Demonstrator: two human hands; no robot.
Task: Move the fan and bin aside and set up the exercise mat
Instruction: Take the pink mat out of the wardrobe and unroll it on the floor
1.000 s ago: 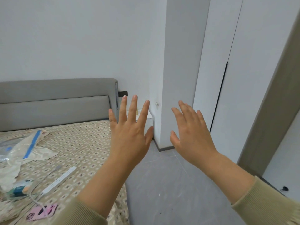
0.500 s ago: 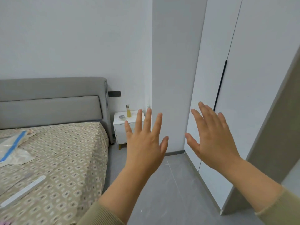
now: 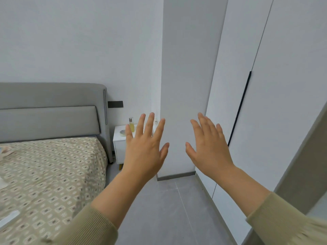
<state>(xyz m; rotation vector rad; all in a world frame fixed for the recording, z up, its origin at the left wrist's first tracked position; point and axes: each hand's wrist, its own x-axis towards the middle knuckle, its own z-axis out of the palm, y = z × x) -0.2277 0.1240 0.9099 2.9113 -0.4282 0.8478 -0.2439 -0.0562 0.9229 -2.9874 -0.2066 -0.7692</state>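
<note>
Both of my hands are raised in front of me, backs toward the camera, fingers spread and holding nothing. My left hand (image 3: pixel 145 149) is in front of the white nightstand. My right hand (image 3: pixel 208 145) is in front of the white pillar and wardrobe. Olive sleeves cover both forearms near the bottom edge. No fan, bin or exercise mat is in view.
A bed (image 3: pixel 49 174) with a patterned cover and a grey headboard (image 3: pixel 51 110) fills the left. A white nightstand (image 3: pixel 120 147) with a yellow bottle (image 3: pixel 131 125) stands in the corner. A white wardrobe (image 3: pixel 265 103) lines the right, and grey floor (image 3: pixel 168 209) runs between bed and wardrobe.
The view has swung right along the bed, bringing the nightstand and wardrobe into sight. The bags and items on the bed have slid out at the left. Both hands stay raised and spread.
</note>
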